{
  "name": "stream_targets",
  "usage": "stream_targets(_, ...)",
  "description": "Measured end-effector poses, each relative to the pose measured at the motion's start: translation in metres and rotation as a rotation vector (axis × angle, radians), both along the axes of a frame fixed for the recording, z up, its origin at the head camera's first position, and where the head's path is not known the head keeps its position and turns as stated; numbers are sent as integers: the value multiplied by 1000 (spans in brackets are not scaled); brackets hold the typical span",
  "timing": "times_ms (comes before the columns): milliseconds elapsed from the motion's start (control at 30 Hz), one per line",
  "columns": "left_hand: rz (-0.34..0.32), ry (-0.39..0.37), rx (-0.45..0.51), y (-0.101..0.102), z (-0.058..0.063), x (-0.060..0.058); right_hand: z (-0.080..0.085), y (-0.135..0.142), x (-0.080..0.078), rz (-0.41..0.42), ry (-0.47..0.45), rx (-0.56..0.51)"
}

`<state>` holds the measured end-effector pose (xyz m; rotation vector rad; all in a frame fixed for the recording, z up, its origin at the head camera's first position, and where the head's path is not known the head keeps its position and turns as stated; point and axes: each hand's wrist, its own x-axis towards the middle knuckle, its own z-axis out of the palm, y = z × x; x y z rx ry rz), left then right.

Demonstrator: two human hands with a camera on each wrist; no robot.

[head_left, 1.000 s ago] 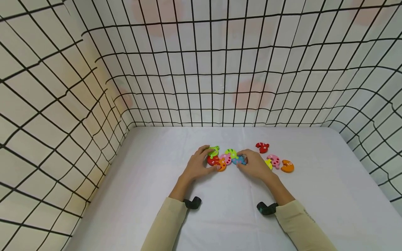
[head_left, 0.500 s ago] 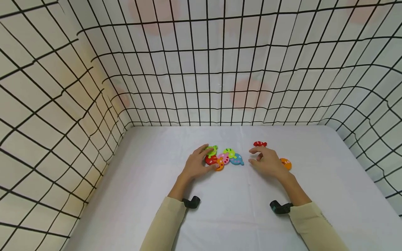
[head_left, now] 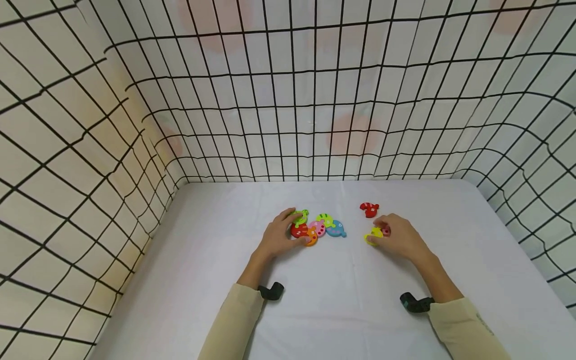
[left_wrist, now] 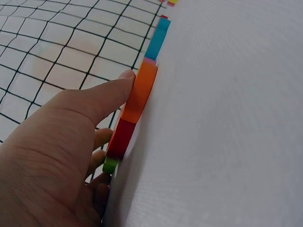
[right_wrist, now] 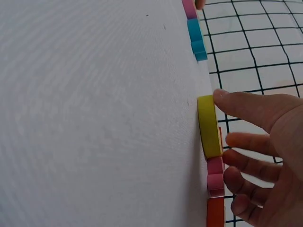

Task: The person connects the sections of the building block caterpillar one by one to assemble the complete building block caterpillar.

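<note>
In the head view my left hand holds the end of a joined row of painted animal-shaped puzzle pieces, fingers round the light-green piece and thumb on the orange piece. The red piece lies between them. Pink, lime-striped and blue pieces continue the row to the right. My right hand is over a separate yellow piece; its thumb touches that piece's edge, the other fingers loosely bent. A pink piece beside it is mostly hidden in the head view.
A red striped piece lies alone behind my right hand. An orange piece is beyond the pink one in the right wrist view. Black wire grid walls stand around the white-covered table at back and sides.
My right hand has left the blue piece and moved right to the yellow one. My left hand stays on the joined row. The head view has shifted slightly.
</note>
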<state>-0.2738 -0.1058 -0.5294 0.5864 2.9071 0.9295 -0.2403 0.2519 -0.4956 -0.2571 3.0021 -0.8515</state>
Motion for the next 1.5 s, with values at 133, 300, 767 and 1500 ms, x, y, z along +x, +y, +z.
stream_targets(133,-4,-1,13,-1,2,2,0,-5,0,67,3,12)
stream_targets(300,-9,-1,21,-1,4,3,-1,-8,2,87,-5,38)
stream_targets(767,-8,3,12,0,6,4,-1,-7,2,95,7,51)
stream_targets(1500,-6,11,8,0,4,4,-6,-29,2,31,78,-92)
